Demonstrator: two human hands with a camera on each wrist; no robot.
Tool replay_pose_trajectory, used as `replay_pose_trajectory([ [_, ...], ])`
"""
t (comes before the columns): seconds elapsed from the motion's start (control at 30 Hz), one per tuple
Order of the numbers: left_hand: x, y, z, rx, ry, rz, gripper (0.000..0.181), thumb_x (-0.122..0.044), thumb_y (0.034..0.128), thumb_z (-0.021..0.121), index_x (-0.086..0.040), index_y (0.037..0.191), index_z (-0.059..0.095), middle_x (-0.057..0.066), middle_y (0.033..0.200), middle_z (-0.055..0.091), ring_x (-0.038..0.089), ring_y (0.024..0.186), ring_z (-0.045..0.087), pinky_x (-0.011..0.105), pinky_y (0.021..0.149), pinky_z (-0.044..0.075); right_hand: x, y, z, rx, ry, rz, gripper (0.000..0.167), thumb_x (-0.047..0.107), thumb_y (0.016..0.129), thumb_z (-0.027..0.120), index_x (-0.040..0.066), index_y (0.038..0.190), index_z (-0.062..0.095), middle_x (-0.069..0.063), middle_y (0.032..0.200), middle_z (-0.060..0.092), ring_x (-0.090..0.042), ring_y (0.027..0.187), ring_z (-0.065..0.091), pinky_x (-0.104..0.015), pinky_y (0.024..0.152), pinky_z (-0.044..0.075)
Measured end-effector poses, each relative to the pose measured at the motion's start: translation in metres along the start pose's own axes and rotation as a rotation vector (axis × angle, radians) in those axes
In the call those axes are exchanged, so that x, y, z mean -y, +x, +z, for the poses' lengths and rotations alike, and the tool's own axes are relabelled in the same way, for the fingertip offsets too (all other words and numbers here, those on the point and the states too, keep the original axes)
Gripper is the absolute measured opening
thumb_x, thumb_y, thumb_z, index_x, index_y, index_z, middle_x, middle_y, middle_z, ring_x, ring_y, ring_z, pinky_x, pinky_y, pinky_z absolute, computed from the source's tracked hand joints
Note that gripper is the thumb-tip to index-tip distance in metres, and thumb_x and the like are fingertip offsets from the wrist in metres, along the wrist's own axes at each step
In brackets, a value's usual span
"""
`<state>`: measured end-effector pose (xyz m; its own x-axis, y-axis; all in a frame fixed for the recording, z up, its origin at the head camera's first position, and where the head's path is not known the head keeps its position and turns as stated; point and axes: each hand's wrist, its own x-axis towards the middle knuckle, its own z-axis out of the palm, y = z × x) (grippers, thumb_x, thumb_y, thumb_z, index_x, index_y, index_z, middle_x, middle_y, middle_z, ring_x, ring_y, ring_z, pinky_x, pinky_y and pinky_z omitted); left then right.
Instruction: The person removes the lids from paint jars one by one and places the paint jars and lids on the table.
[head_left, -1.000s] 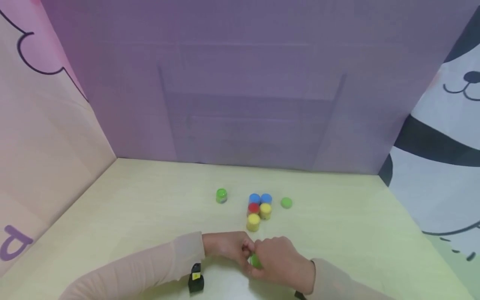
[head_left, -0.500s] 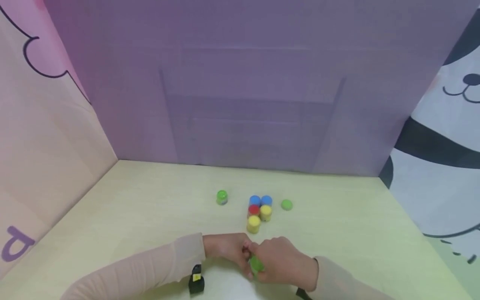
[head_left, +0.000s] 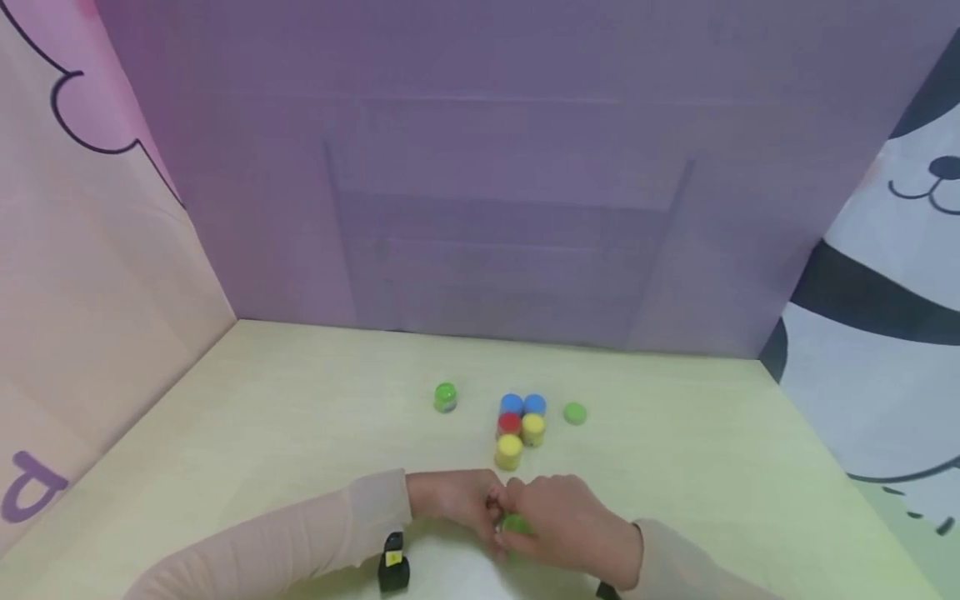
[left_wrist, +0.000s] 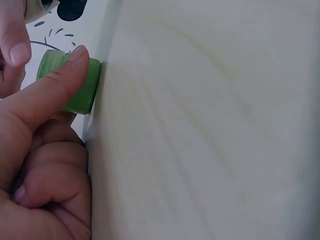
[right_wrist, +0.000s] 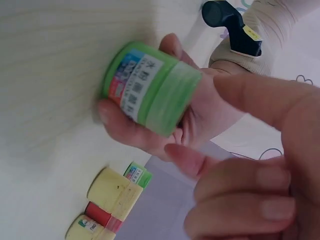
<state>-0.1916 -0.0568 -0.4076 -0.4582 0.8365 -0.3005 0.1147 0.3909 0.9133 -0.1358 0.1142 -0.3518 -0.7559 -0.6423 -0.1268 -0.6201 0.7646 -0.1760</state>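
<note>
A green jar [right_wrist: 137,85] with a printed label and a ridged, lighter green cap [right_wrist: 174,97] is tilted close above the table. My left hand [head_left: 461,500] grips its body between thumb and fingers; the other left fingers [left_wrist: 55,175] are curled against the tabletop. Around the cap end is my right hand [head_left: 566,525]. In the right wrist view its fingers [right_wrist: 250,95] are spread about the cap with a gap, and the lower ones are bent. From the head, only a bit of green shows between both hands.
Beyond my hands stand yellow jars [head_left: 508,452], a red-topped jar [head_left: 509,426] and blue-topped jars [head_left: 512,405] in a tight group. Another green jar [head_left: 446,397] is left of them, a flat green lid [head_left: 575,413] right. A purple panel [head_left: 480,208] closes the back.
My right hand has shifted slightly right and its fingers have moved about the green jar's cap. The left hand keeps its grip. The head view has tilted a little.
</note>
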Motion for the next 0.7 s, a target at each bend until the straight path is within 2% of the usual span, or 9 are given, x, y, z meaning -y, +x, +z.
replay_pose_trajectory([
  [0.13, -0.0006, -0.0009, 0.0003, 0.005, 0.001, -0.008, 0.019, 0.005, 0.0749, 0.072, -0.001, 0.093, 0.068, -0.005, 0.051, 0.042, 0.006, 0.048, 0.034, 0.017, 0.053, 0.031, 0.0015, -0.0013, 0.0025, 0.0, -0.028, 0.08, 0.039, 0.051, 0.083, 0.064, 0.015, 0.072, 0.051, 0.007, 0.053, 0.037, -0.006, 0.046, 0.032, -0.021, 0.043, 0.028],
  [0.23, -0.0013, -0.0015, 0.0004, 0.0, -0.007, -0.021, 0.016, 0.005, 0.0753, 0.072, 0.0, 0.09, 0.067, -0.005, 0.051, 0.042, 0.006, 0.048, 0.034, 0.017, 0.052, 0.031, 0.0033, -0.0013, 0.0033, 0.012, -0.032, 0.113, 0.044, 0.055, 0.081, 0.063, 0.016, 0.068, 0.05, 0.007, 0.053, 0.037, -0.007, 0.046, 0.032, -0.021, 0.044, 0.028],
  [0.43, -0.0018, -0.0007, 0.0002, -0.001, -0.01, -0.03, 0.013, 0.005, 0.0755, 0.071, 0.002, 0.087, 0.065, -0.005, 0.051, 0.042, 0.006, 0.048, 0.033, 0.017, 0.053, 0.031, 0.0035, 0.0009, 0.0061, 0.018, -0.01, 0.117, 0.043, 0.053, 0.08, 0.066, 0.017, 0.065, 0.048, 0.008, 0.052, 0.037, -0.006, 0.046, 0.032, -0.02, 0.045, 0.028],
  [0.7, -0.0007, -0.0003, 0.0002, 0.004, 0.013, -0.033, 0.012, 0.004, 0.0751, 0.072, 0.002, 0.081, 0.063, -0.005, 0.052, 0.042, 0.007, 0.049, 0.034, 0.017, 0.055, 0.032, 0.0015, 0.0018, 0.0058, 0.024, -0.005, 0.075, 0.037, 0.049, 0.08, 0.068, 0.017, 0.07, 0.053, 0.008, 0.053, 0.038, -0.005, 0.048, 0.033, -0.02, 0.046, 0.03],
])
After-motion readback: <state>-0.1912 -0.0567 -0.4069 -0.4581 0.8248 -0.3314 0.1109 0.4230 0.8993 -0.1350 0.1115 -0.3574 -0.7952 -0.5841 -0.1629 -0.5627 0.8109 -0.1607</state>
